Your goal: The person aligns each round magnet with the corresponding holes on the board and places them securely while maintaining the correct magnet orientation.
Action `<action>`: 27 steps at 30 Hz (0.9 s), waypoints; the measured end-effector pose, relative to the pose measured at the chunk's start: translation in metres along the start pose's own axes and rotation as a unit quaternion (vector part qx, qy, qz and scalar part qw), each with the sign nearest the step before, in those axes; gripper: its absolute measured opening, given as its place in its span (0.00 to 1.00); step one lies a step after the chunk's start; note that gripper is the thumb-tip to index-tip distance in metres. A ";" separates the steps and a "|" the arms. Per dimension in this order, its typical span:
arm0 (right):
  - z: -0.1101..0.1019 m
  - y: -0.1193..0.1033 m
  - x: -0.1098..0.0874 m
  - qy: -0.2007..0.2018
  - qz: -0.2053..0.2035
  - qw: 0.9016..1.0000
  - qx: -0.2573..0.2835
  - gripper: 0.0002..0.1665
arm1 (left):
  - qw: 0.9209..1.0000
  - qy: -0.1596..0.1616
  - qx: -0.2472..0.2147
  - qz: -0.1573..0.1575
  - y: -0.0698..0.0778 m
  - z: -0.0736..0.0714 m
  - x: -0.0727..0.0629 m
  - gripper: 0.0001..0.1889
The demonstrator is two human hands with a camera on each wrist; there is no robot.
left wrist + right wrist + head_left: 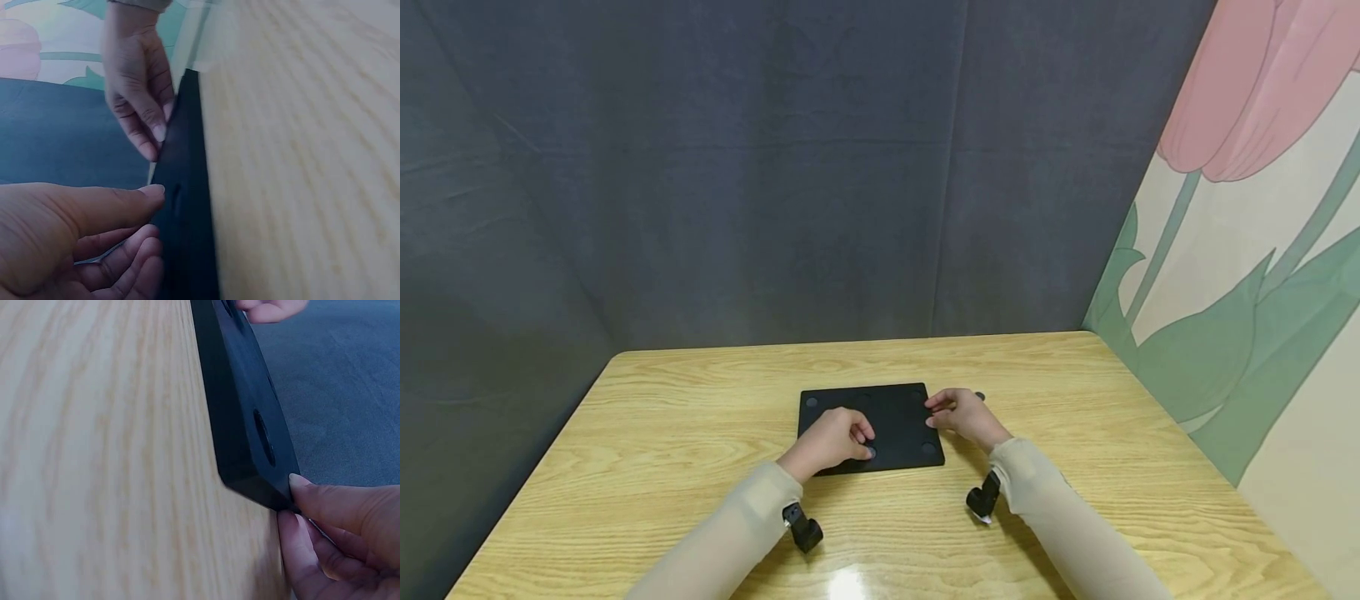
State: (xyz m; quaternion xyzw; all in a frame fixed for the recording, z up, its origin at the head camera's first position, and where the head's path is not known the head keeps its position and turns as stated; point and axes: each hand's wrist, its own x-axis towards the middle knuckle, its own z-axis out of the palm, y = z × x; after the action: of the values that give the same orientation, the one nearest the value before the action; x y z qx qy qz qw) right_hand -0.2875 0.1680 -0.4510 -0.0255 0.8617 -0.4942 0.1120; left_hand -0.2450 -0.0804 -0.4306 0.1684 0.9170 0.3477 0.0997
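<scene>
Head view | pinching black board [898, 421] with right hand [964, 417] | loosely curling left hand [831, 442] over it, cannot tell if gripping | likely steadying; next, calls for even hold

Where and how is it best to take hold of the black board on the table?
Probably by the short right edge of the black board, with the right grip coming low from the right. The board lies flat on the table, so its thick, straight side seems the easiest part to catch.
</scene>
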 end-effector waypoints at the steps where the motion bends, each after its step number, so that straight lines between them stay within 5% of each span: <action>1: 0.000 0.000 0.000 0.000 0.000 1.000 0.001 0.15 | 1.000 0.002 -0.005 0.002 0.000 -0.003 0.000 0.09; 5: 0.000 0.000 0.000 -0.002 -0.002 1.000 0.004 0.15 | 1.000 0.019 -0.014 0.008 0.000 -0.015 0.002 0.09; 16: 0.000 -0.002 -0.001 -0.001 0.004 1.000 -0.001 0.14 | 0.996 0.067 -0.052 -0.037 -0.016 -0.055 0.002 0.11; 27: 0.001 -0.002 0.000 0.001 0.005 1.000 -0.004 0.14 | 0.990 0.093 -0.052 -0.088 -0.052 -0.073 -0.002 0.11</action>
State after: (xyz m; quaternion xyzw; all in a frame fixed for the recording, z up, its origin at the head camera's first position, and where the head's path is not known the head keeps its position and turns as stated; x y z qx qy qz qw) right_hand -0.2871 0.1665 -0.4499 -0.0209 0.8638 -0.4903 0.1135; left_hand -0.2774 -0.1614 -0.4112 0.0488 0.9141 0.3991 0.0523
